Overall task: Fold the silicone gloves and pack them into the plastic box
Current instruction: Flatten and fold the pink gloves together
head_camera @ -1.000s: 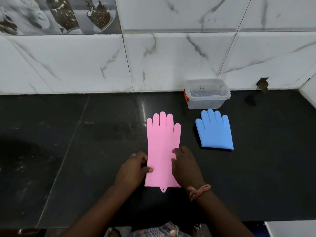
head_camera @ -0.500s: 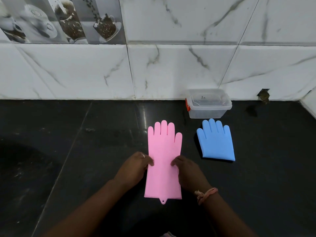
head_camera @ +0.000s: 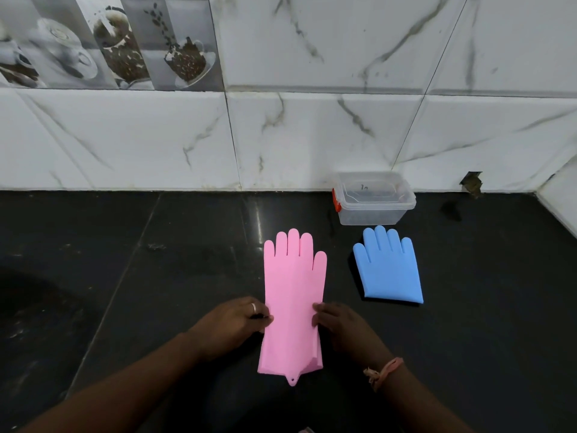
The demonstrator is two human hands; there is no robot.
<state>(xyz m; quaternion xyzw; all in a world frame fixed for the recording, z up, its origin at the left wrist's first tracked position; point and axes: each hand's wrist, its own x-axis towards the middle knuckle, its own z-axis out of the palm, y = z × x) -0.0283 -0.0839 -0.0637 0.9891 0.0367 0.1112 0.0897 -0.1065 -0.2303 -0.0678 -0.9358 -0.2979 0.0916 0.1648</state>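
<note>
Fingers (head_camera: 260, 317) of left hand (head_camera: 229, 328) curl onto the left edge of the pink glove (head_camera: 293, 295), tips touching it about mid-length; ring on one finger. Whether they pinch the edge or just press on it, cannot tell. Pink glove lies flat on the black tabletop (head_camera: 125, 260), fingertips pointing at the wall, cuff toward the person, small hang tab at the cuff end. Cuff's right corner looks slightly lifted, second layer showing. Right hand (head_camera: 346, 331) mirrors the left: its fingers meet the glove's right edge at the same height, grip again unclear. Pink band on the right wrist. Further right, well apart from the hands, blue glove (head_camera: 388, 270) lies flat and looks shorter than the pink one. Just behind it, against the marble wall tiles (head_camera: 312, 135), sits the clear plastic box (head_camera: 373, 201), lid on, orange latch on its left end.
</note>
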